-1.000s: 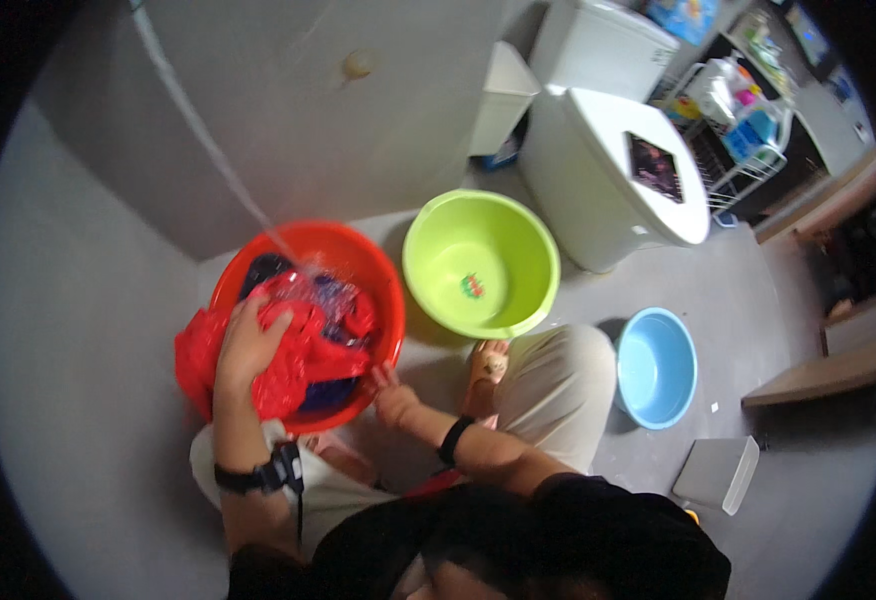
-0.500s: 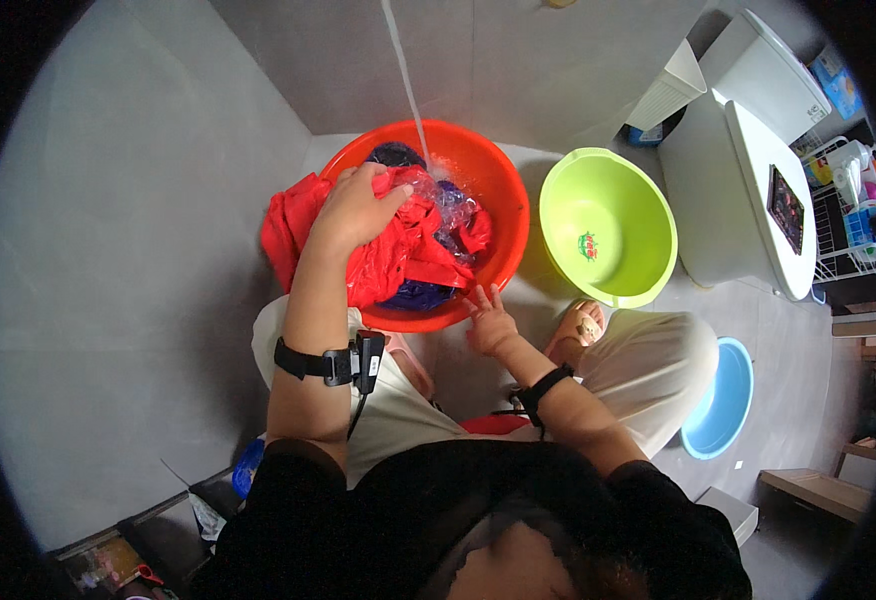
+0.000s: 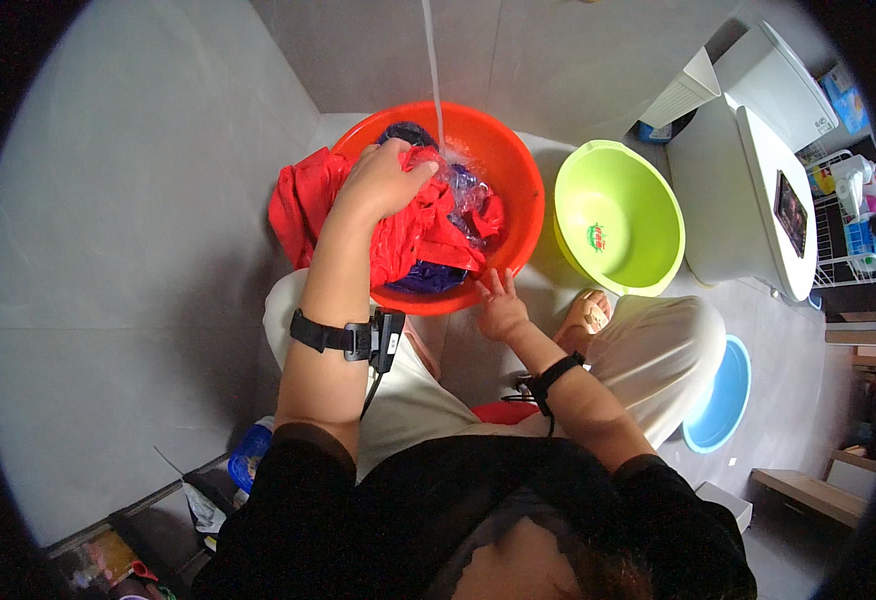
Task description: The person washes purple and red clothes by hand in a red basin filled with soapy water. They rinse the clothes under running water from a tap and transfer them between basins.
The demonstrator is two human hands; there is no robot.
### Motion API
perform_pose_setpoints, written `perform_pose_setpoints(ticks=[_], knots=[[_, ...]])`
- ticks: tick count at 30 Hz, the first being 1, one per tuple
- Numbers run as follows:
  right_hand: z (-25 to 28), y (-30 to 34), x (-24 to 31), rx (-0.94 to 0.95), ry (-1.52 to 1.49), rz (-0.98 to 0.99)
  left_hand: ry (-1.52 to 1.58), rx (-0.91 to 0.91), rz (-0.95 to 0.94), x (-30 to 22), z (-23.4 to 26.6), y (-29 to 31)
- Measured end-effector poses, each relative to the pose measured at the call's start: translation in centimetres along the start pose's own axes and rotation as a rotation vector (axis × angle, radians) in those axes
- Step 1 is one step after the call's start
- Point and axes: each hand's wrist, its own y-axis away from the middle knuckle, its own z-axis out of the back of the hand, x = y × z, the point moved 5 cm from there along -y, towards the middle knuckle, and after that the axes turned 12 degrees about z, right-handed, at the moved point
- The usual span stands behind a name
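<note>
A red basin holds wet laundry, with a thin stream of water falling into it. My left hand is closed on a red garment at the top of the pile, its fingertips partly hidden in the folds. Part of that red cloth hangs over the basin's left side. Dark blue cloth lies underneath, and clear bubbly water or film shows beside the hand. My right hand is at the basin's near right rim, fingers spread and holding nothing.
To the right stands a lime-green basin, with a light blue basin farther back by my knee. A white toilet with a phone-like dark slab on its lid is at far right. Grey walls close in the left and far sides.
The whole view has shifted slightly, so the basins sit a little higher and mostly farther right. Both hands keep nearly the same places at the red basin.
</note>
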Motion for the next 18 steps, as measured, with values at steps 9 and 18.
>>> perform_pose_setpoints(ticks=[9,18], knots=[[0.85,0.29,0.06,-0.016,-0.116,-0.036,0.026,-0.026,-0.025,-0.01,-0.13,-0.25],[0.32,0.05,-0.05,-0.051,-0.121,-0.048,0.026,-0.019,-0.007,0.66,-0.05,-0.4]])
